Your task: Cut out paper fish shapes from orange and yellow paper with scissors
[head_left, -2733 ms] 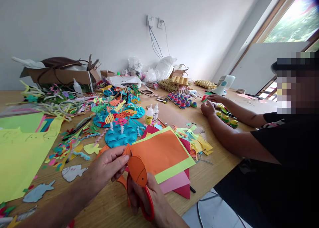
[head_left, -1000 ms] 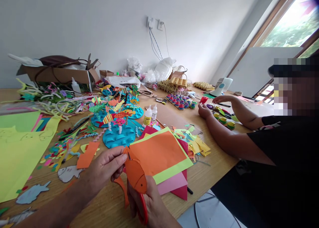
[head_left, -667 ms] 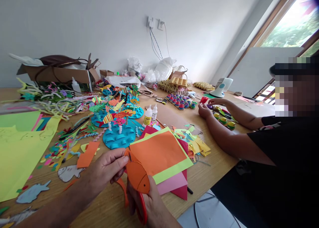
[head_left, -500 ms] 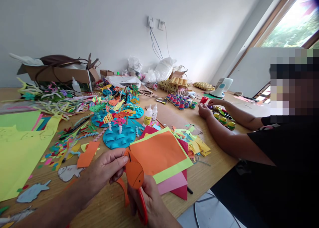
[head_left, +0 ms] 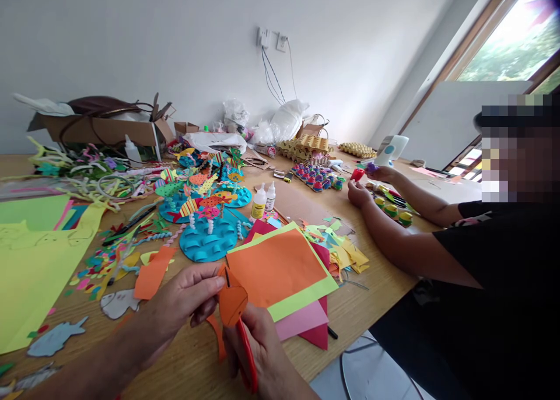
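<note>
Between thumb and fingers, my left hand [head_left: 196,292] pinches an orange paper fish [head_left: 231,304] by its upper end. Pencil lines show on the fish. My right hand [head_left: 258,344] is wrapped round red-handled scissors [head_left: 247,356] just below the fish; the blades are hidden behind the paper. Right of my hands lies a stack of coloured sheets with an orange sheet [head_left: 275,266] on top. An orange scrap [head_left: 154,272] and a grey paper fish [head_left: 119,304] lie to the left of my left hand.
Blue bases [head_left: 207,239] with colourful paper fish stand beyond my hands, beside glue bottles [head_left: 259,203]. Yellow sheets [head_left: 39,283] lie at the left. At the right, a person's hands [head_left: 361,195] hold a small red piece and a purple piece.
The lower part of the orange fish has tilted and looks shorter, with my right hand and the scissors slightly higher against it. The other person's far hand has lifted a purple piece.
</note>
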Demonstrator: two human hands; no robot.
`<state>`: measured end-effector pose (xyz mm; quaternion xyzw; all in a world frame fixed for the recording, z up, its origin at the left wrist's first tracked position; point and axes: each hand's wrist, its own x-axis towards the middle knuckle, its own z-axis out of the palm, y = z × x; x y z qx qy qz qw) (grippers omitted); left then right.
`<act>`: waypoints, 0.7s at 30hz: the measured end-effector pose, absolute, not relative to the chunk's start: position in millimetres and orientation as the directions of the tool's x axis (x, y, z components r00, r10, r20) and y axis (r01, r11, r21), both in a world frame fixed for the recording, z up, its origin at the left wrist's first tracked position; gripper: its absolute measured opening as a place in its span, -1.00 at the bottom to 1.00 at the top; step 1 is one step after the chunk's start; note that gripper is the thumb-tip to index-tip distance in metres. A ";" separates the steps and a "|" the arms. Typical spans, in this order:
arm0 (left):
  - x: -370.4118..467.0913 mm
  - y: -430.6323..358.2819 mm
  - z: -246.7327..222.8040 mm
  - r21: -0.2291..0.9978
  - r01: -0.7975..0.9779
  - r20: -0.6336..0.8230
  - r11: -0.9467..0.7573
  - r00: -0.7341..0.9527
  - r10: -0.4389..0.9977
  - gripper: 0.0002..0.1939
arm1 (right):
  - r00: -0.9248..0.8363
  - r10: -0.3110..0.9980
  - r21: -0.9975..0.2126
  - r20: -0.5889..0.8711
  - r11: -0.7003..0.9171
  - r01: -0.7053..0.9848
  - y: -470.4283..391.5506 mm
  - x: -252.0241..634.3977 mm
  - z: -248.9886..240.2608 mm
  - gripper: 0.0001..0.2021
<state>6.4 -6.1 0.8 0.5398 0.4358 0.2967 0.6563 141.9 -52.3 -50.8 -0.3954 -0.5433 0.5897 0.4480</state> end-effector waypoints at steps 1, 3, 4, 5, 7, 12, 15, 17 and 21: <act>6.4 -6.0 0.9 0.967 0.080 -0.254 0.244 0.442 0.861 -0.75 | -0.279 0.960 -0.994 0.028 -0.002 -0.106 -52.2 141.3 -51.3 -0.60; 6.4 -6.0 1.0 0.965 0.080 -0.259 0.251 0.443 0.858 -0.75 | -0.268 0.962 -0.991 0.048 0.013 -0.131 -51.9 140.3 -51.3 -0.60; 6.5 -6.1 1.0 0.964 0.075 -0.260 0.254 0.446 0.856 -0.75 | -0.266 0.962 -0.990 0.057 0.020 -0.140 -51.8 139.9 -50.6 -0.61; 6.5 -6.3 1.2 0.965 0.069 -0.258 0.255 0.447 0.856 -0.75 | -0.264 0.962 -0.989 0.062 0.024 -0.144 -51.7 139.6 -49.5 -0.61; 6.7 -6.7 1.5 0.966 0.057 -0.249 0.252 0.460 0.852 -0.76 | -0.266 0.962 -0.989 0.065 0.025 -0.148 -52.1 139.6 -47.3 -0.62; 6.3 -6.9 1.2 0.965 0.072 -0.255 0.254 0.500 0.827 -0.76 | -0.285 0.958 -0.992 0.044 0.008 -0.124 -53.0 141.0 -49.5 -0.56; 5.5 -6.1 0.3 0.966 0.086 -0.255 0.246 0.502 0.827 -0.77 | -0.277 0.960 -0.990 0.046 0.006 -0.143 -51.7 138.6 -56.0 -0.52; 5.3 -5.9 0.2 0.965 0.099 -0.260 0.244 0.500 0.826 -0.76 | -0.257 0.964 -0.976 0.061 0.004 -0.217 -50.3 135.3 -59.0 -0.52; 5.4 -6.8 1.1 0.961 0.122 -0.277 0.249 0.494 0.824 -0.73 | -0.231 0.971 -0.940 0.060 -0.023 -0.339 -49.0 131.5 -56.1 -0.55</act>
